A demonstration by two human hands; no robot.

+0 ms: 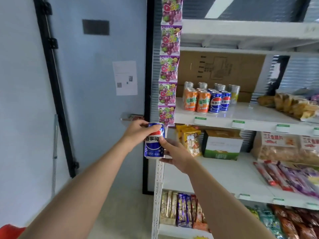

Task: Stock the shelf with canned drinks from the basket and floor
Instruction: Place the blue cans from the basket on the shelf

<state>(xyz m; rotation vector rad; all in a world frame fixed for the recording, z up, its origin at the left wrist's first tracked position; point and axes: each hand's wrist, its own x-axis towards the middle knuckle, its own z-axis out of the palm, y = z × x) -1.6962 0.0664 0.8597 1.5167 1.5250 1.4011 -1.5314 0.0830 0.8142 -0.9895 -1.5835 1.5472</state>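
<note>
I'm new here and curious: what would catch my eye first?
A blue can, held upright by both hands at the left edge of the shelf: the left hand grips its top, the right hand its lower half. Behind, orange and blue cans stand on the shelf, and a strip of purple sweet packets hangs left of them.

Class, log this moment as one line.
left grip: holds blue can top | right grip: holds its lower side | shelf: soda cans standing | not yet shelved
</note>
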